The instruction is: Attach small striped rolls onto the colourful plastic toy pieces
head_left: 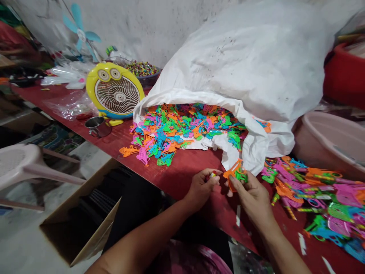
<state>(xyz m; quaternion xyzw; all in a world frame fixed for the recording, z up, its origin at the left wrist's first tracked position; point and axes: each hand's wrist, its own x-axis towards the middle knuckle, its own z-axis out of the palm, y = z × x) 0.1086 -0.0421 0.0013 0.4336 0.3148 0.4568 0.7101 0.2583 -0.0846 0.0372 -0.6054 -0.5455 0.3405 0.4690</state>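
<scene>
My left hand (203,187) is closed in a pinch on a small red, white and yellow piece, mostly covered by the fingers; its kind cannot be made out. Close beside it, my right hand (253,196) grips an orange plastic toy (234,174), gun-like in outline, with a green plastic toy (242,175) tucked behind it. Both hands are above the front edge of the red table (182,173). Beyond them, a heap of similar bright toys (182,127) spills from the mouth of a big white sack (242,64).
To the right lies a pile of toys with striped sticks (316,194), before a pink basin (336,133). A yellow fan (119,96) and a metal cup (98,126) stand at left. An open cardboard box (85,213) and a plastic stool (25,163) are below.
</scene>
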